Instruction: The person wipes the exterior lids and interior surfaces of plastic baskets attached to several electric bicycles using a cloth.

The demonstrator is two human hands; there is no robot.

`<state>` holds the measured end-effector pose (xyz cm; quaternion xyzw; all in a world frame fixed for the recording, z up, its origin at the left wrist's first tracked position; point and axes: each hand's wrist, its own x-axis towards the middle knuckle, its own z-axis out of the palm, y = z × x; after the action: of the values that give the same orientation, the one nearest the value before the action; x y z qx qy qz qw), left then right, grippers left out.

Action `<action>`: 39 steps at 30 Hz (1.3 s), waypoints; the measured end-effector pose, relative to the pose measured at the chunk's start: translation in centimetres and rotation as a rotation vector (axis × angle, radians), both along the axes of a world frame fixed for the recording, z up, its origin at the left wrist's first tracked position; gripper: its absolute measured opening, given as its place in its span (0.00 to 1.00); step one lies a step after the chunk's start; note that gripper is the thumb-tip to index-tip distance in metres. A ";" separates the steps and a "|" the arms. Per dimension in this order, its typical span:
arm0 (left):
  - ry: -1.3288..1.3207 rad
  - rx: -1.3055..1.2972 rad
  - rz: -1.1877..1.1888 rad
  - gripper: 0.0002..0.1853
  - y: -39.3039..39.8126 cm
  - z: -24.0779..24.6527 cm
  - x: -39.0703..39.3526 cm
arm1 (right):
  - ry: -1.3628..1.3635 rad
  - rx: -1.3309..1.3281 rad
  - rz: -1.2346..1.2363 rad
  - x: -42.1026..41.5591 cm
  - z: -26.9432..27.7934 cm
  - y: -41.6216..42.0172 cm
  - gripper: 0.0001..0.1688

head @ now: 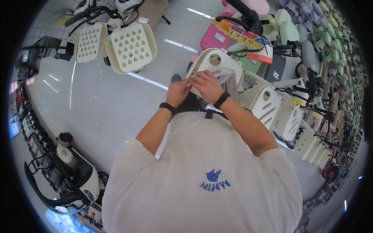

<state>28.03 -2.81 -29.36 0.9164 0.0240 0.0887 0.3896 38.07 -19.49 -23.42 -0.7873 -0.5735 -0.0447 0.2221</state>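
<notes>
My left hand (177, 92) and my right hand (208, 86) meet at the near-left rim of a cream plastic basket (201, 62) on the front of an electric bike. Their fingertips touch or nearly touch, with fingers bent; whether something small is pinched between them cannot be seen. Beside my right hand, a clear plastic bag (223, 73) and a grey cloth (231, 84) lie in the basket. Both wrists wear black bands. A yellow and red price sign (239, 33) hangs by the handlebar above the basket.
More cream baskets (259, 102) on parked bikes line the right side. Two bikes with perforated baskets (131, 48) stand at the upper left. A black and white scooter (78, 171) is at the lower left. Rows of bikes continue at the far right; glossy tiled floor (110, 107) lies between.
</notes>
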 end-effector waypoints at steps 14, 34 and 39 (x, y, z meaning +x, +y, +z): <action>-0.032 -0.069 0.033 0.17 1.5 -0.7 -1.1 | -0.061 -0.080 -0.209 5.1 -2.5 -6.0 0.14; 0.050 0.506 -0.217 0.05 -6.7 5.6 5.9 | 0.446 0.369 -0.788 4.1 -3.9 -10.6 0.10; 0.029 0.494 -0.261 0.06 -7.5 4.3 5.7 | 0.594 0.309 -0.914 3.3 -3.8 -9.5 0.08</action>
<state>33.78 -10.35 -25.08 0.9801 -0.1112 0.0278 0.1622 41.39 -28.99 -27.23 -0.8927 -0.0741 0.0035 0.4446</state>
